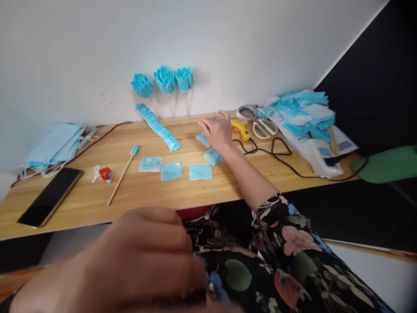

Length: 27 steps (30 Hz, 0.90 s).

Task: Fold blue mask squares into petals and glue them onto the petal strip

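Observation:
My left hand (146, 256) is raised close to the camera, blurred, its fingers curled; whether it holds anything is hidden. My right hand (218, 130) hovers over the back of the wooden table (87, 195), fingers apart and slightly bent, with nothing visible in them. Partly beneath it lie a small blue piece (203, 139) and another blue piece (213, 155). Three more flat blue pieces, one of them a rectangle (200, 171), are in front. A yellow glue gun (240, 129) rests just right of my right hand. Left of the pieces lies a blue-tipped stick (122, 178).
Three blue flowers (165, 80) lean on the wall behind a pleated blue strip (158, 127). Masks (57, 143), a phone (50, 198) and a red wrapper (105, 174) are left. Scissors (265, 128), blue scraps (302, 113), a power strip (322, 158) and a black cord are right.

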{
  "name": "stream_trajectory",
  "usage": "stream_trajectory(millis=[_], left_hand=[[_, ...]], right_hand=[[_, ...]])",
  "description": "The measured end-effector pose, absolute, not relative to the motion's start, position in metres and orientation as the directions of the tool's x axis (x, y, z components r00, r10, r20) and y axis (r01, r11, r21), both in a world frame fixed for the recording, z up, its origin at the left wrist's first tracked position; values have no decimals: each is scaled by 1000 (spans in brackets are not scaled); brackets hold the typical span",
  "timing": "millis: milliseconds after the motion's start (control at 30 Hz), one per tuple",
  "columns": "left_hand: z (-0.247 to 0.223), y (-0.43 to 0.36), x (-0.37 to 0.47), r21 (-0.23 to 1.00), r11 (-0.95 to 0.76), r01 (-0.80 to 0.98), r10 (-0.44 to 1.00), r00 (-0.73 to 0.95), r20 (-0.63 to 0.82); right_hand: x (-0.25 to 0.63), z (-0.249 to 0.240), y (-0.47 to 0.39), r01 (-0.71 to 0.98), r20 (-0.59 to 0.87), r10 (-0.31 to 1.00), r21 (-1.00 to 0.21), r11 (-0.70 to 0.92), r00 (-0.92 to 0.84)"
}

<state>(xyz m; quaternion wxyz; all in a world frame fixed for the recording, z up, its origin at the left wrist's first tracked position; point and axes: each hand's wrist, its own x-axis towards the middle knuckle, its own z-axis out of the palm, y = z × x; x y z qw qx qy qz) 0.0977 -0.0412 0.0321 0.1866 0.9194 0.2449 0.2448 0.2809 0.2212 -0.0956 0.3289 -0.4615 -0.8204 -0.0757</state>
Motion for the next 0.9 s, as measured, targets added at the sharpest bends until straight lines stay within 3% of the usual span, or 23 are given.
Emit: stream_trajectory(millis=[200,300,400,533,767,900], left_hand=[[-20,21,96,404,-831,382,504,825,256],[-45,46,86,392,-766,510,615,759,213],[-55,71,74,475,-641,603,750,624,219],[-51,107,73,616,-416,669,902,388,188],[-58,149,78,719,-295,629,955,211,207],[-66,162,73,770,-244,589,968,103,228]], right_hand=[[297,-88,225,847,619,740,-217,485,-264],[299,-91,226,833,654,721,-251,493,-230],[296,-90,227,837,650,726,-252,485,-225],[292,-70,224,881,537,794,-180,437,-284],[306,-37,205,900,503,802,-100,423,-321],[315,-44,210,921,388,857,-49,387,-340]])
